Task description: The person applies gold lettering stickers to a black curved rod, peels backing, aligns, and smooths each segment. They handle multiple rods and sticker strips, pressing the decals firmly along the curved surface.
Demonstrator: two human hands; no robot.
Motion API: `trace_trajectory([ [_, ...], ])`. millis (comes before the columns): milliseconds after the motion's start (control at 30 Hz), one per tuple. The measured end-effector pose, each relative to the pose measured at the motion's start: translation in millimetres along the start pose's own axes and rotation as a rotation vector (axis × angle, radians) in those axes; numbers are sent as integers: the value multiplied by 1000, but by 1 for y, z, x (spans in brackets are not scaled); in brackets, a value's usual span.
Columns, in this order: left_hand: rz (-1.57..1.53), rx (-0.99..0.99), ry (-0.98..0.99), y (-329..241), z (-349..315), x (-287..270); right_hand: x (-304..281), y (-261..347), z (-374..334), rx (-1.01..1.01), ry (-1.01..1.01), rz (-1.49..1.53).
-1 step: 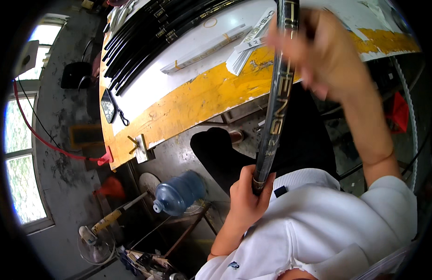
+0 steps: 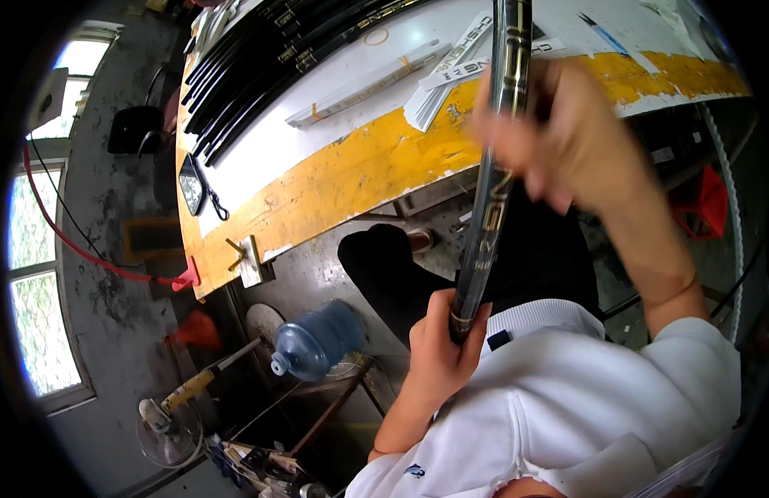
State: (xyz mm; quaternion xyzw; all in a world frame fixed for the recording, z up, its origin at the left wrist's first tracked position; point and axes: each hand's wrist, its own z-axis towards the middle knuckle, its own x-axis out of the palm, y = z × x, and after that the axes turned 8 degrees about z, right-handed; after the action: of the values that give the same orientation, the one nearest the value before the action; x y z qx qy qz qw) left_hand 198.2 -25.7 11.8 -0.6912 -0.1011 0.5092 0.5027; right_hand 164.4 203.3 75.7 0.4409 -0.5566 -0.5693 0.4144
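A glossy black rod with gold lettering slants up in front of me from my waist past the table edge. Its lower end sits in my left hand, closed around it with the thumb along the side. Farther up, my right hand is curled about the rod, its fingers smeared by motion. Loose white printed strips lie fanned on the table behind the rod. Beside them is a clear-wrapped bundle of strips. Many similar black rods lie side by side at the far left.
The worn yellow edge of the table runs across ahead. On it are a phone with a strap and a slim blue tool. A clamp grips the edge. Below stand a blue water bottle and a fan.
My right hand has slid down the rod, toward my left hand. The slim blue tool on the table shows more fully. My left hand stays in place.
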Motion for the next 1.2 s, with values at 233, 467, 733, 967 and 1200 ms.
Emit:
trace_trajectory([
  [233, -6, 7, 20, 0, 9, 2, 42, -47, -43, 121, 205, 232],
  [467, 159, -8, 1, -2, -1, 7, 6, -13, -22, 313, 179, 190],
  [733, -103, -75, 153, 15, -28, 9, -47, 14, 30, -203, -56, 234],
  [967, -253, -98, 186, 14, -35, 9, -36, 55, 15, -45, -82, 265],
  [1200, -269, -133, 192, 18, -40, 12, -32, 48, 7, -110, -162, 194],
])
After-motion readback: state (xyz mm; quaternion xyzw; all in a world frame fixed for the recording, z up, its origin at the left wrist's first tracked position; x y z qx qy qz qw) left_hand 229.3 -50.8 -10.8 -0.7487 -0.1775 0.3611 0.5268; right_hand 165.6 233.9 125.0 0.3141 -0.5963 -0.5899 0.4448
